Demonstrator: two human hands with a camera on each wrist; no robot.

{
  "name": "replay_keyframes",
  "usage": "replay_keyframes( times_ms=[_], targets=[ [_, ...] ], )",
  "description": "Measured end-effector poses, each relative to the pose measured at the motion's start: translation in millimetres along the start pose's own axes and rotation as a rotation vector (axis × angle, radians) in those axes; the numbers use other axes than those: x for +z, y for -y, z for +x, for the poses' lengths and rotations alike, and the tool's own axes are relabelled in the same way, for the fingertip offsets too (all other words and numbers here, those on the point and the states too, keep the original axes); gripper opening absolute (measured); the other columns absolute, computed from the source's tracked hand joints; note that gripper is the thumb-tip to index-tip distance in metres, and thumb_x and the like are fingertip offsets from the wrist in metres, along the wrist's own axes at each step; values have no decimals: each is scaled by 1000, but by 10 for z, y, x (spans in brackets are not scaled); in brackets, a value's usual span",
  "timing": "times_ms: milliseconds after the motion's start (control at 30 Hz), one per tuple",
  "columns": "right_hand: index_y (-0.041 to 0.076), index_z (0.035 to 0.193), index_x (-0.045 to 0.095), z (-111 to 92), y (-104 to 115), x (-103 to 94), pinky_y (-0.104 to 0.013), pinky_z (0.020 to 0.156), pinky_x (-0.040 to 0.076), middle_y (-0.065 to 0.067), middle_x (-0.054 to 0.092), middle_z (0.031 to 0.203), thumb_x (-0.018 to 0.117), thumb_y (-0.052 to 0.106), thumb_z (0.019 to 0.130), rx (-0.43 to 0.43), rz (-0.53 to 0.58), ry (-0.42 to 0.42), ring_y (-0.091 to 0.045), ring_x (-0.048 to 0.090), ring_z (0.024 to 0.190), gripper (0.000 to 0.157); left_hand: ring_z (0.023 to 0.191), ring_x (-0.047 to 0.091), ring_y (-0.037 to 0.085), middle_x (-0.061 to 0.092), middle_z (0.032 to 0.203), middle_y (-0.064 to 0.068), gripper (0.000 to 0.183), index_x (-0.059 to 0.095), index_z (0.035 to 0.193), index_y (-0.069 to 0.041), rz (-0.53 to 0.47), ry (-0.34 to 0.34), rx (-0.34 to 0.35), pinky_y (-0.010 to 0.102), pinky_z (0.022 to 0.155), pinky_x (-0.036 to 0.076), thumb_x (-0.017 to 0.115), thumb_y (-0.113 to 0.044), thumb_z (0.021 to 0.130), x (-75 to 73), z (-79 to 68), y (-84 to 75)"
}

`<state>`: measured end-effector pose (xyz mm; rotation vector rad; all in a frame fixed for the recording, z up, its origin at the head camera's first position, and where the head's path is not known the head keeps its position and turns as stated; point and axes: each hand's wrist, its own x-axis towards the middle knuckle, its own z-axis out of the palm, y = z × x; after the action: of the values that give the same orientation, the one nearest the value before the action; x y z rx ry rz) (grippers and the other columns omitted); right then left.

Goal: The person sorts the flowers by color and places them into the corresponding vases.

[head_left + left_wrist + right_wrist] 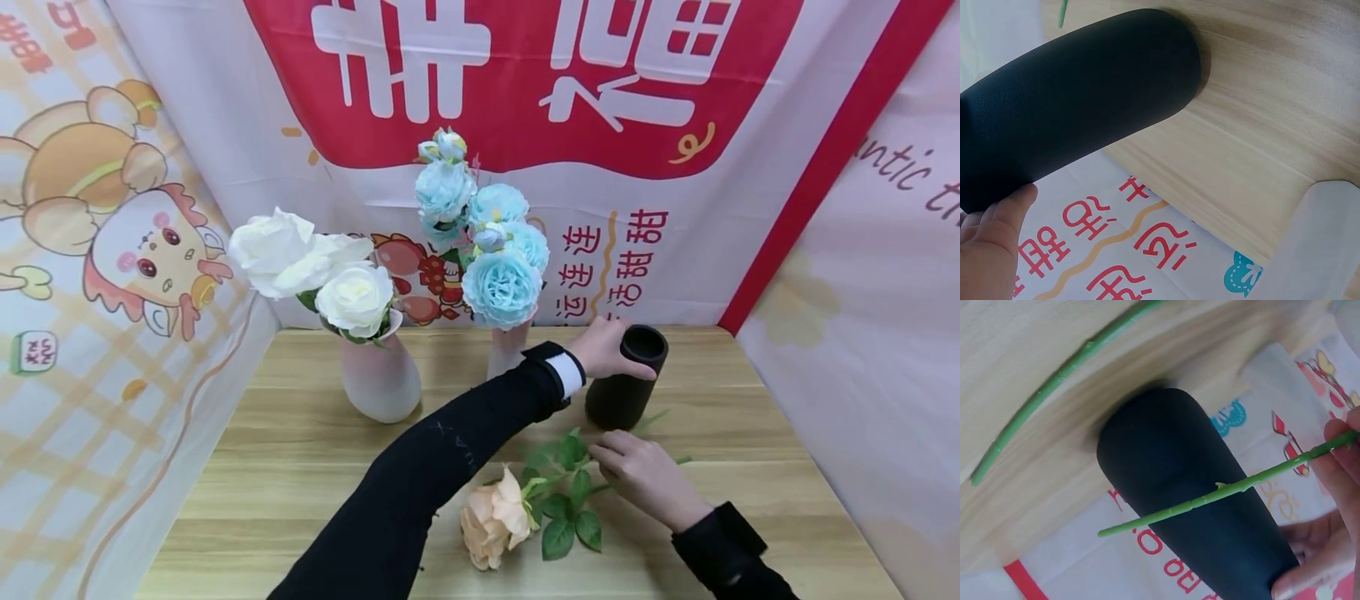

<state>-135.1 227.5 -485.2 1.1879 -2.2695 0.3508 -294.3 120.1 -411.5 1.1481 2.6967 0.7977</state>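
Note:
My left hand point(602, 348) grips a black cylindrical vase point(619, 398) near its open top, thumb along the near side. The vase stands slightly tilted in the head view; the left wrist view shows its smooth black wall point(1085, 100). My right hand point(648, 477) is just in front of the vase. Its fingers pinch a thin green flower stem point(1204, 499), which crosses before the vase in the right wrist view. A second green stem point(1044, 394) lies on the table. Peach rose petals point(491, 518) and green leaves point(558, 537) are left of my right hand; which stem bears which bloom is unclear.
A pale pink-and-white vase point(381, 379) with white roses point(354, 300) stands at the left. Another pale vase point(506, 354), partly behind my left arm, holds light blue flowers point(501, 287). Printed cloth point(480, 192) hangs behind the wooden table point(300, 500) and along both sides.

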Motion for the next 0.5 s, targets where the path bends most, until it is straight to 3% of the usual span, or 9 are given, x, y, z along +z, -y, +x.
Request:
replay_keyframes(
  times_ms=[100, 267, 400, 500],
  targets=[
    [-2, 93, 73, -1, 29, -102, -33, 62, 56, -9, 65, 91, 33, 18, 103, 31, 22, -38, -19, 65, 78, 46, 97, 55, 11, 62, 105, -2, 63, 62, 117, -12, -7, 8, -4, 18, 79, 43, 80, -56, 76, -16, -21, 6],
    [-3, 90, 73, -2, 82, -268, -35, 65, 57, -10, 67, 94, 40, 19, 103, 52, 19, -141, -22, 66, 79, 42, 99, 55, 11, 62, 107, -3, 63, 62, 118, -13, -16, 4, -14, 18, 80, 43, 81, -56, 75, -32, -49, 21],
    [-5, 82, 71, 32, 129, -373, -29, 61, 54, -13, 66, 87, 50, 14, 98, -10, -22, -402, -25, 64, 69, 32, 101, 55, 11, 62, 109, -4, 64, 63, 119, -15, -42, -8, -16, 17, 81, 43, 81, -56, 74, -15, -48, 36],
    [-6, 77, 69, 66, 173, -430, -25, 67, 53, -18, 66, 81, 56, 9, 92, -52, -19, -625, -28, 62, 64, 25, 99, 55, 9, 62, 107, -7, 63, 64, 119, -16, -73, -26, -9, 15, 82, 41, 82, -55, 73, 9, -41, 50]
  ],
)
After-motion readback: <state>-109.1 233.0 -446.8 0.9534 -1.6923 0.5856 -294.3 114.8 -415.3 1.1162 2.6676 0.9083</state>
